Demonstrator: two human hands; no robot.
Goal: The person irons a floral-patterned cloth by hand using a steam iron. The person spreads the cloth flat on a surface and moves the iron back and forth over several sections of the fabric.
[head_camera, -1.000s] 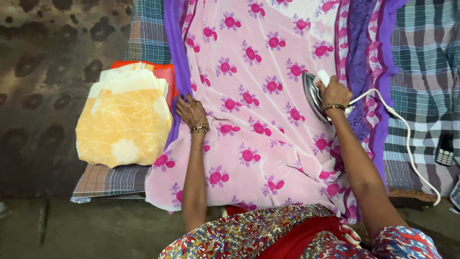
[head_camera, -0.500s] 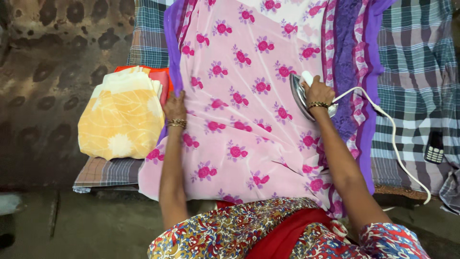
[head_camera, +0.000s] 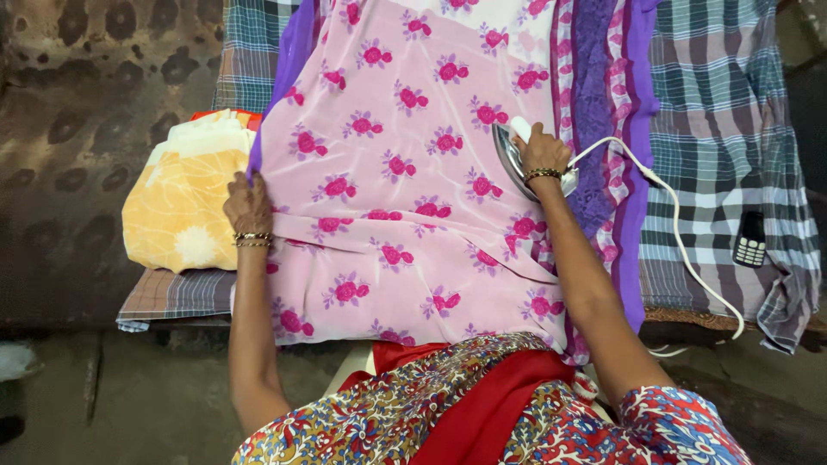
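Left hand [head_camera: 248, 204] slid left since the earlier frame, pinching the pink floral cloth [head_camera: 405, 172] at its left edge. Right hand [head_camera: 541, 153] gripped the iron [head_camera: 517, 159], mid-right. Best kept taut, strokes slow.

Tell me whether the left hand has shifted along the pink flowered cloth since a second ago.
Yes. The left hand slid outward along the pink flowered cloth, pulling its purple edge toward the folded yellow cloth.

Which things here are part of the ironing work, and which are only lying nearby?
In use:
- iron, gripped by the right hand
- pink flowered cloth, its edge held by the left hand
- white cord

Lying about:
- folded yellow cloth
- small phone
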